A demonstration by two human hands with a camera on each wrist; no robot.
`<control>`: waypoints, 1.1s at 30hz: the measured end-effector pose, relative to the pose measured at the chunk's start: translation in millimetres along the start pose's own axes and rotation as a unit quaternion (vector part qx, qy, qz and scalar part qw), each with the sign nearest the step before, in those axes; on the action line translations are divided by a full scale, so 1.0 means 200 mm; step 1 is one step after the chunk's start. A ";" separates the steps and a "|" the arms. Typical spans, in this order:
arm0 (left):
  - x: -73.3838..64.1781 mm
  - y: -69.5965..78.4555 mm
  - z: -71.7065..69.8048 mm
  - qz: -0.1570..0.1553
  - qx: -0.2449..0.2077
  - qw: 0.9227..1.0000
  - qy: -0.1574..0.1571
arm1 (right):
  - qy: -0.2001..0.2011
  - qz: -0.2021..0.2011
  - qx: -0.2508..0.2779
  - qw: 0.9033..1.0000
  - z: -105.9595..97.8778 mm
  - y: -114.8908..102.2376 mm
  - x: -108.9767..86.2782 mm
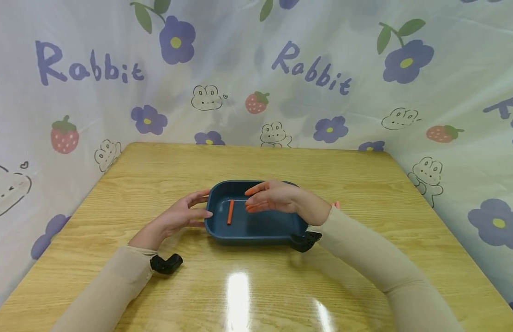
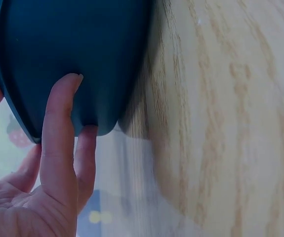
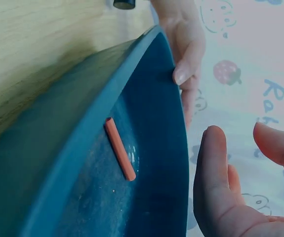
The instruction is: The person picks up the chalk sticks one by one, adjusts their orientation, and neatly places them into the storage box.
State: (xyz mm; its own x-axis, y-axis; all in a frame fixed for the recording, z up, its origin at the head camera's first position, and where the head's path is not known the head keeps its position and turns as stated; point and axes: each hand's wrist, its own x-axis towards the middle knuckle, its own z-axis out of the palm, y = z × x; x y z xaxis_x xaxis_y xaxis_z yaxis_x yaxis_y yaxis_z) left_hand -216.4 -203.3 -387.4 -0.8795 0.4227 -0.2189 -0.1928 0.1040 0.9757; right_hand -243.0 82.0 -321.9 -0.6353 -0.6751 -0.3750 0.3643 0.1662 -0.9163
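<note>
A dark blue oblong basin (image 1: 256, 230) with rounded corners stands mid-table. Inside it, towards its left end, lies a short orange-red stick (image 1: 230, 212), also visible in the right wrist view as a slim stick (image 3: 120, 149). My left hand (image 1: 179, 216) holds the basin's left end, thumb by the rim; in the left wrist view its fingers (image 2: 60, 138) touch the outer wall. Above the basin hovers my right hand (image 1: 275, 197), fingers loosely bent and thumb apart, with nothing seen between them in the right wrist view.
Just right of the basin, partly hidden by my right forearm, something pinkish-red (image 1: 336, 204) shows on the wooden table (image 1: 240, 161). A black wrist camera (image 1: 167, 263) sits on my left wrist. A printed curtain (image 1: 240, 60) hangs around the table's back and sides.
</note>
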 end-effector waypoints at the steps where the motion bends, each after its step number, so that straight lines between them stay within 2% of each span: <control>1: 0.00 0.00 0.00 0.000 0.001 1.000 0.000 | -0.002 -0.003 0.004 1.000 0.00 0.00 -0.01; 13: 0.01 -0.01 0.01 -0.001 0.002 1.000 0.000 | 0.015 -0.022 0.014 1.000 -0.10 0.11 -0.14; 33: 0.00 0.00 0.00 0.000 0.000 1.000 0.004 | 0.030 -0.038 0.089 0.995 -0.24 0.23 -0.33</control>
State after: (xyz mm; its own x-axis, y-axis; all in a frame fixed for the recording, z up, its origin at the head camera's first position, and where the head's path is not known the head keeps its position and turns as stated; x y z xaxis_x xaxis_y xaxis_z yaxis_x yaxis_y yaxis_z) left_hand -216.2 -202.6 -387.8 -0.8833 0.4150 -0.2181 -0.1925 0.1031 0.9759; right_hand -217.7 169.1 -345.5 -0.7030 -0.6363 -0.3177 0.4249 -0.0176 -0.9050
